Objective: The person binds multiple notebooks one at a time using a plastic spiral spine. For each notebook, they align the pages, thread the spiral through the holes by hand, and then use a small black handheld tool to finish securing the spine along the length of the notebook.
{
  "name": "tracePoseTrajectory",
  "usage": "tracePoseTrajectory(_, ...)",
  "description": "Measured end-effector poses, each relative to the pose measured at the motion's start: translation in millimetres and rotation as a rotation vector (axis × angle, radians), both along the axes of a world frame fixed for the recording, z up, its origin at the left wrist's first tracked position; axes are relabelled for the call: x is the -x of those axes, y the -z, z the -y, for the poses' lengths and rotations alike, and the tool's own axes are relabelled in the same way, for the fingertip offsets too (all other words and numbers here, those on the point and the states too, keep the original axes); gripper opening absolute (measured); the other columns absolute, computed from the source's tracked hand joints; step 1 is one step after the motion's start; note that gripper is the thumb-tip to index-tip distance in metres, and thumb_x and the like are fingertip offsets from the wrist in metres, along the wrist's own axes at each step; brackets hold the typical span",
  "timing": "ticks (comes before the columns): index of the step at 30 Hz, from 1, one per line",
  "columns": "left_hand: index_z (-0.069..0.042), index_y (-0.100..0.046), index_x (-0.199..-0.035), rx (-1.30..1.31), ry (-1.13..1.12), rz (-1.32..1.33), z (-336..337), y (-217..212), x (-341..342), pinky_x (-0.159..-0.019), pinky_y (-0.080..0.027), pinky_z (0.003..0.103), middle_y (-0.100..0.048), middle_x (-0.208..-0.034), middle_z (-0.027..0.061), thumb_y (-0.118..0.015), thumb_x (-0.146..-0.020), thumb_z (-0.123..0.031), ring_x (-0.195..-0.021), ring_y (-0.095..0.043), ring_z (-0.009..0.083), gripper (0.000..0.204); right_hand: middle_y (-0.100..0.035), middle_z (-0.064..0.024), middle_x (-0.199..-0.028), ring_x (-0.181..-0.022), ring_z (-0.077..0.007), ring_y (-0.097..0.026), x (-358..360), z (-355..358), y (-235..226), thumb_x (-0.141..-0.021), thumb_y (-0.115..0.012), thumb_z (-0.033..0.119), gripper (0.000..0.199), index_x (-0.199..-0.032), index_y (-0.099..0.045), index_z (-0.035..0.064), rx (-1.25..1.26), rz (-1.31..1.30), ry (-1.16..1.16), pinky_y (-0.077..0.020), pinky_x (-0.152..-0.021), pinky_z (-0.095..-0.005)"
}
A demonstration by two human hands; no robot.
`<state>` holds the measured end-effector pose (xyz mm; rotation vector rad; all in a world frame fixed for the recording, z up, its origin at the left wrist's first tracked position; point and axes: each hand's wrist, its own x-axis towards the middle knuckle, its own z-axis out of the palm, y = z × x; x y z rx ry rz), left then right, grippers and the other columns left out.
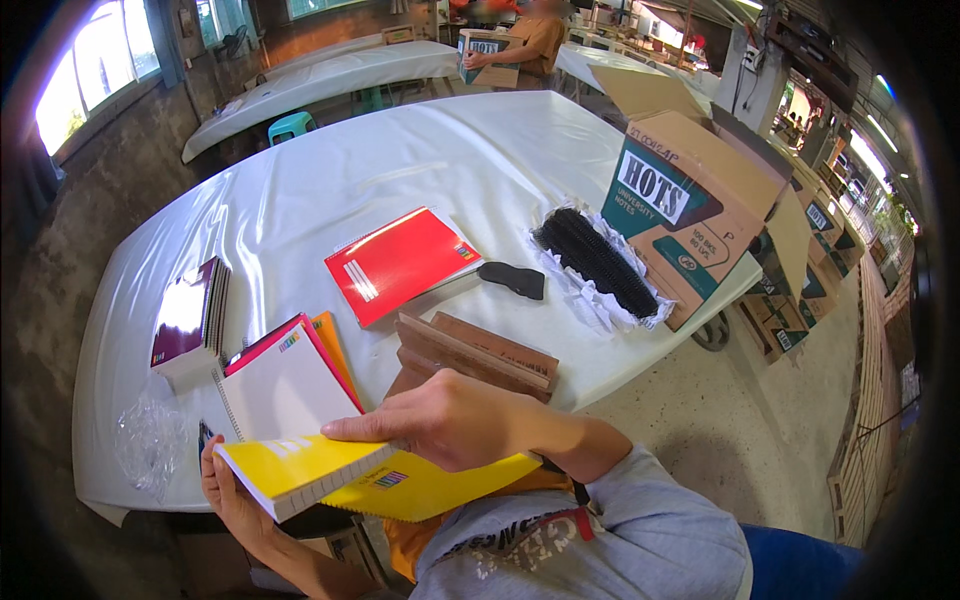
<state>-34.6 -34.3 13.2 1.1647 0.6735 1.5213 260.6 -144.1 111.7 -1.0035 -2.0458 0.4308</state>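
My left hand (238, 497) grips the left end of a yellow-covered notebook (290, 462), fingers beneath it. My right hand (450, 418) is closed over its right part, a finger pressed along the cover. The notebook is tilted, and its near edge shows a row of punched holes in the thick page block. Under it, near my lap, lies another yellow cover (430, 487); whether it is a separate notebook I cannot tell. Just beyond my right hand stands a brown wooden block with upright boards (480, 350). A white-covered spiral notebook (290, 385) lies beyond my left hand.
Purple notebooks (190, 315) are stacked at left, red ones (400, 265) mid-table. A flat black piece (512, 281) lies beside black wire bindings (595, 258) on white wrapping. An open carton (690, 215) stands at right. Clear plastic (150, 440) lies near left. A person (540, 45) holds a box beyond.
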Motion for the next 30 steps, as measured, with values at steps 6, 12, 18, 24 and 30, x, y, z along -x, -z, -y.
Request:
tracePoseTrajectory(6,-0.001,-0.057,-0.096,0.013,0.034,0.081,24.3,-10.8,23.0,-0.076,-0.048,0.024,-0.063,-0.088,0.0056,-0.056,-0.089,-0.019,-0.082,-0.059,0.0104,0.019,-0.062,-0.0156,-0.08,-0.067,-0.0328,-0.06,14.5,-10.2,3.9,-0.075,-0.057,0.001,0.05,-0.124,-0.05,0.0121,-0.006,-0.121,-0.15,-0.0493,-0.06,-0.0381)
tracePoseTrajectory(12,-0.001,-0.056,-0.1,0.071,-0.062,0.085,29.5,14.9,49.2,-0.078,-0.046,0.026,-0.062,-0.091,0.0063,-0.057,-0.088,-0.018,-0.083,-0.059,0.0124,0.021,-0.06,-0.0176,-0.069,-0.064,-0.0341,-0.059,22.7,-13.4,-12.2,-0.076,-0.06,0.004,0.041,-0.116,-0.054,0.0081,0.118,-0.072,-0.189,-0.0477,-0.062,-0.0378)
tracePoseTrajectory(18,-0.001,-0.054,-0.108,-0.187,-0.281,0.034,9.2,-21.6,80.7,-0.091,-0.04,0.032,-0.059,-0.104,0.0107,-0.054,-0.089,-0.017,-0.098,-0.054,0.0176,0.024,-0.062,-0.0133,-0.07,-0.067,-0.0302,-0.061,26.3,-66.1,-40.3,-0.074,-0.063,0.004,0.026,-0.1,-0.064,0.0102,0.07,-0.102,-0.131,-0.0469,-0.061,-0.037)
tracePoseTrajectory(24,-0.002,-0.059,-0.101,-0.886,-0.332,-0.68,30.0,-79.3,121.5,-0.101,-0.03,0.042,-0.048,-0.121,0.0139,-0.059,-0.085,-0.019,-0.114,-0.045,0.0262,0.023,-0.061,-0.0061,-0.105,-0.105,-0.0247,-0.054,27.5,-117.8,-27.6,-0.069,-0.057,-0.009,0.039,-0.1,-0.066,0.0148,-0.341,-0.162,-0.25,-0.0425,-0.086,-0.0371)
tracePoseTrajectory(30,-0.001,-0.06,-0.102,-0.166,-0.241,-0.698,49.4,-23.5,57.0,-0.097,-0.034,0.038,-0.051,-0.12,0.0166,-0.064,-0.076,-0.008,-0.111,-0.048,0.0281,0.027,-0.046,-0.0113,-0.129,-0.123,-0.0301,-0.04,26.0,-108.2,129.8,-0.075,-0.051,0.001,0.035,-0.105,-0.062,0.0156,0.148,0.497,-0.091,-0.0281,-0.1,-0.0534)
